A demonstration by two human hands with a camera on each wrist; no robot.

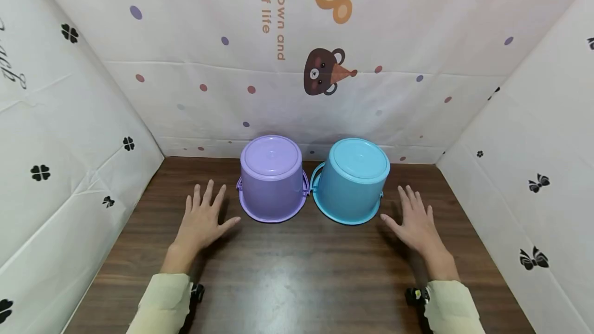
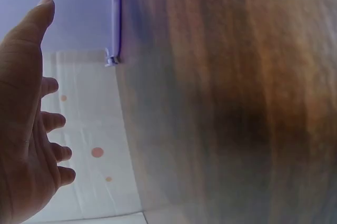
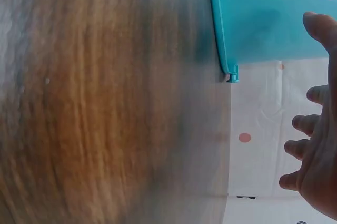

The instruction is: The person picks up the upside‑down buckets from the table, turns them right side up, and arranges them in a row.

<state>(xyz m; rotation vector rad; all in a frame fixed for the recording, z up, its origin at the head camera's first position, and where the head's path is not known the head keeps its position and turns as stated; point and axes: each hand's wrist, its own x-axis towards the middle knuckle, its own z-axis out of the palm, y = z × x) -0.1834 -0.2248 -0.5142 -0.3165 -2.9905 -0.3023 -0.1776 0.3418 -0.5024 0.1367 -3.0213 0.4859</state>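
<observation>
Purple bucket (image 1: 271, 189) beside blue bucket (image 1: 350, 192)

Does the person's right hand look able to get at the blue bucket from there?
Probably yes: the right hand is close beside the blue bucket, and nothing visible blocks the way between them.

The brown wood-grain tabletop (image 1: 315, 262) bears 1 purple bucket (image 1: 271, 184) and 1 blue bucket (image 1: 350, 187), both upside down.

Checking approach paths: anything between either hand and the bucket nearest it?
Nothing visible. In the head view, only bare tabletop shows between the left hand and the purple bucket, and between the right hand and the blue bucket.
</observation>
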